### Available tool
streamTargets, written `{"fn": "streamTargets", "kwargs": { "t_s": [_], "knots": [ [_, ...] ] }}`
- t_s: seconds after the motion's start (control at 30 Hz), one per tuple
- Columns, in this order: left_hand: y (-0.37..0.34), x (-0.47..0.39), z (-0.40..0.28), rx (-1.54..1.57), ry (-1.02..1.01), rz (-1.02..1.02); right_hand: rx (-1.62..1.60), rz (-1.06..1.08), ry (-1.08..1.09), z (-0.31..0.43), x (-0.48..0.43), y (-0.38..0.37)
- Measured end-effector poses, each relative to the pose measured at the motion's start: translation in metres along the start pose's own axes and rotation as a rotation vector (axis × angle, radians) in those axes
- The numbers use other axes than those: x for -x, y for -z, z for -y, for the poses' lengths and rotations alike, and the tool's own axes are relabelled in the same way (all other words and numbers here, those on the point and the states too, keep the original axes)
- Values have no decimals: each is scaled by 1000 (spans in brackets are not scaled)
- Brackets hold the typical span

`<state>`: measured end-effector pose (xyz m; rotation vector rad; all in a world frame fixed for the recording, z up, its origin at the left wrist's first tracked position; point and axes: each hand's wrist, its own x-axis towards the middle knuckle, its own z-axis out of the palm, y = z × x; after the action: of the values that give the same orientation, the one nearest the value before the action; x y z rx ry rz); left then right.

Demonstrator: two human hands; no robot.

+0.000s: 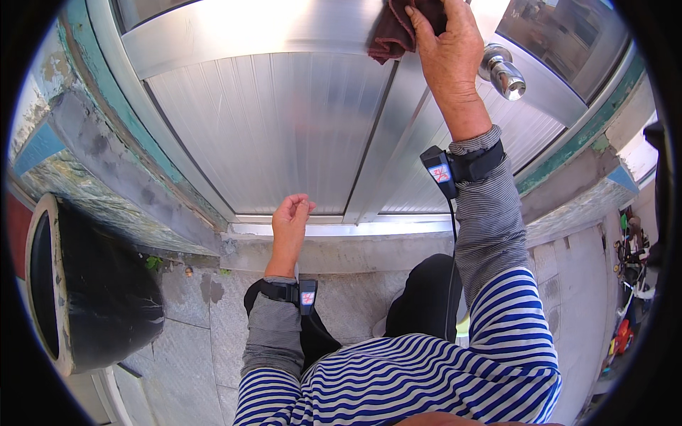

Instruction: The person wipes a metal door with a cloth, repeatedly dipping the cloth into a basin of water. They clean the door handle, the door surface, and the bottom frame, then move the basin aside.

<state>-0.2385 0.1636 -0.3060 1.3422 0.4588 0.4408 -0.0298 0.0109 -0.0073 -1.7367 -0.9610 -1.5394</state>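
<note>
My right hand [452, 58] grips a folded dark maroon cloth [391, 34] against the metal door [277, 122], at the top of the view. Part of the cloth runs out of the picture, and my hand covers some of it. Just right of that wrist a shiny round door knob [503, 74] juts out. My left hand [290, 215] hangs low in front of the door's ribbed lower panel, its fingers curled together with nothing seen in them.
A large black glazed jar [101, 287] stands at the left by the wall. Stone paving [186, 341] and a concrete sill [330, 255] lie below the door. A black cable [453, 239] runs along my right arm. Assorted clutter [631, 255] lines the right edge.
</note>
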Motion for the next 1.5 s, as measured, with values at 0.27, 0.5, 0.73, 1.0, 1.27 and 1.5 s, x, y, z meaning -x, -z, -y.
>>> {"fn": "streamTargets", "kwargs": {
  "t_s": [0.27,0.5,0.73,1.0,1.27,1.5],
  "knots": [
    [1,4,-7,2,-57,39,119,347,-168,23,182,2],
    [17,9,-15,31,-79,52,106,563,-514,52,369,-14],
    [33,12,-23,46,-57,-6,-154,428,-1219,86,354,-52],
    [49,18,-20,76,-74,-49,-905,-48,-818,88,104,-53],
    [58,19,-29,122,-109,-116,-615,52,-1019,114,196,-81],
    [65,23,-37,108,-74,-116,-362,255,-1258,129,352,-96]
  ]
}}
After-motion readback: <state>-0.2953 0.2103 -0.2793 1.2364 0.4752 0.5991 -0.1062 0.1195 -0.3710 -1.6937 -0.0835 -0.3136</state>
